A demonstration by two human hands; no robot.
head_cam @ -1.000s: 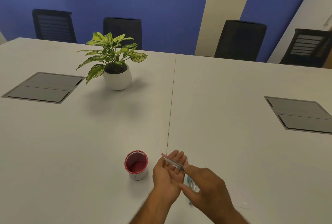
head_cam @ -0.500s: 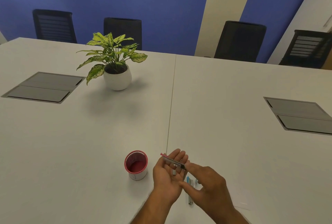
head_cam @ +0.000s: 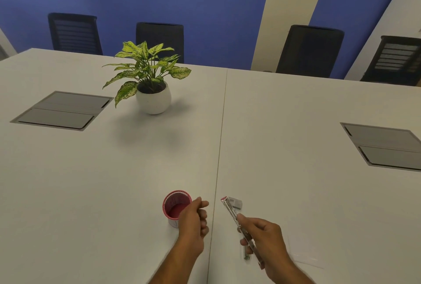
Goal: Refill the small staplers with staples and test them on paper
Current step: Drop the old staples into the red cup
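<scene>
My right hand [head_cam: 266, 240] grips a small stapler [head_cam: 237, 220] swung open into a long metal strip, its pink tip pointing away from me. Under that hand a second small stapler [head_cam: 247, 255] lies on the table, mostly hidden. A small grey staple box [head_cam: 236, 203] sits just beyond the pink tip. My left hand [head_cam: 196, 222] hovers beside the red cup [head_cam: 175, 204], its fingers curled in over the palm on small staple pieces I cannot see. A white sheet of paper [head_cam: 305, 252] lies to the right of my right hand.
A potted plant [head_cam: 152, 83] stands on the white table [head_cam: 91, 181] at the far left. Grey cable hatches [head_cam: 63, 110] [head_cam: 387, 147] are set into the table on both sides. Several dark chairs [head_cam: 309, 49] line the far edge.
My hands have parted. The left palm, which lay flat with small staple pieces on it, has curled and moved left toward the cup. The right hand has carried the open stapler to the right.
</scene>
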